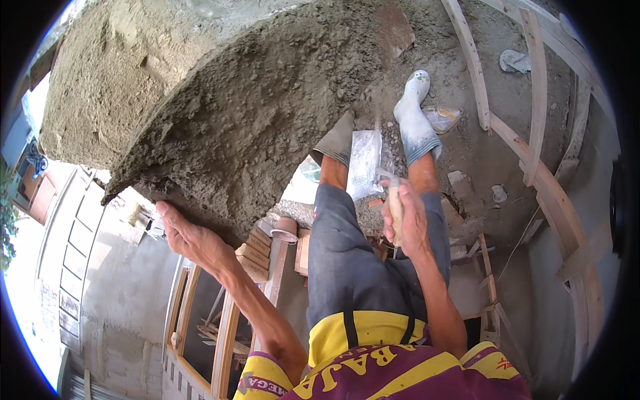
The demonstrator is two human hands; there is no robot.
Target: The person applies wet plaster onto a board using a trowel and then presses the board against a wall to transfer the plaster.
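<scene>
A rough, wet grey-brown mass of mortar (227, 113) spreads across the upper left and ends in a ragged lower edge. Against that edge lies my left hand (193, 240), a finger stretched along the underside; its other fingers are partly hidden. My right hand (408, 220) is closed round the pale wooden handle of a trowel (396, 210), in front of my legs. The trowel's metal neck points away from me, and its blade is blurred and hard to make out. The trowel and the mortar are apart.
My feet stand in pale boots (413, 107) on gritty ground, a white plastic bag (365, 160) between them. Curved timber framing (547, 180) rises on the right. Stacked blocks (255, 253), a round pot (285, 229) and a wooden frame (223, 340) lie lower left. A ladder (72, 267) stands far left.
</scene>
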